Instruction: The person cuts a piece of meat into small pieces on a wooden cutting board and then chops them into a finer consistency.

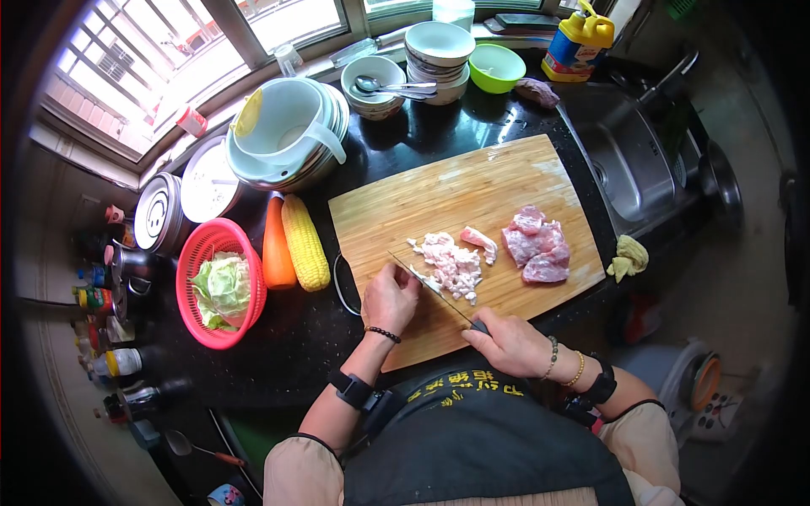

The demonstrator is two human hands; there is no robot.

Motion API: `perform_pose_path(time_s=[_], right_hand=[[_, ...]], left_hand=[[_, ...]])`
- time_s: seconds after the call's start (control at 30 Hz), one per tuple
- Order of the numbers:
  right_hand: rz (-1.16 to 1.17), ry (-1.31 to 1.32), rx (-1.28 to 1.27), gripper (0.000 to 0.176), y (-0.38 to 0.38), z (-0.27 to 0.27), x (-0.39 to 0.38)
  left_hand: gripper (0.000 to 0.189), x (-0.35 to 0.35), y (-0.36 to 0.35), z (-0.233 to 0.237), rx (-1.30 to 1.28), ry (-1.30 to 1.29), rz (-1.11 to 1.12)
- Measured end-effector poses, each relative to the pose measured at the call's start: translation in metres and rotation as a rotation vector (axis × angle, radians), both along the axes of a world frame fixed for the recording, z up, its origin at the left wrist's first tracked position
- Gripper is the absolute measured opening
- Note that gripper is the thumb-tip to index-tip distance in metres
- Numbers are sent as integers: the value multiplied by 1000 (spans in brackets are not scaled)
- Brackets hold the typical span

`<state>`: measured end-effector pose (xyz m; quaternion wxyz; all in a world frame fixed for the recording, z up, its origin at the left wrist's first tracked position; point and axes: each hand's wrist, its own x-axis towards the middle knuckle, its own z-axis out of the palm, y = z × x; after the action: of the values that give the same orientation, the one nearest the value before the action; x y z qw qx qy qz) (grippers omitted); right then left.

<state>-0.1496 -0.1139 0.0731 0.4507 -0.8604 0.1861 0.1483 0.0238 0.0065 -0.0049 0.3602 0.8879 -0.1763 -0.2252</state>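
My right hand (511,344) grips the knife (440,295), chopped meat (451,263) at its 1 o'clock, while my left hand (391,297), curled beside it, hold unclear, should tuck clear of each cut.

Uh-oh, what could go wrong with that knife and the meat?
The left hand is very close to the blade of the knife in the right hand, so a slip might nick its fingers. The chopped meat lies close by the blade too, so bits could stick to it or scatter across the cutting board.
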Motion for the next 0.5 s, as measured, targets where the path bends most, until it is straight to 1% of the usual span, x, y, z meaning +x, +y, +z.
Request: perform_pose_path(time_s=[0.13, 0.23, 0.3, 0.43, 0.5], right_hand=[[38, 29, -21, 40, 0, -3, 15], [34, -26, -26, 40, 4, -16, 36], [-5, -129, -21, 40, 7, -27, 45], [-17, -136, -33, 40, 8, -30, 44], [-28, -106, 12, 40, 3, -24, 39]], left_hand=[[20, 0, 1, -3, 26, 37, 11], [21, 1, 0, -2, 35, -7, 2], [21, -1, 0, -1, 24, -1, 8], [21, -2, 2, 2, -4, -5, 21], [21, -2, 1, 1, -1, -21, 18]])
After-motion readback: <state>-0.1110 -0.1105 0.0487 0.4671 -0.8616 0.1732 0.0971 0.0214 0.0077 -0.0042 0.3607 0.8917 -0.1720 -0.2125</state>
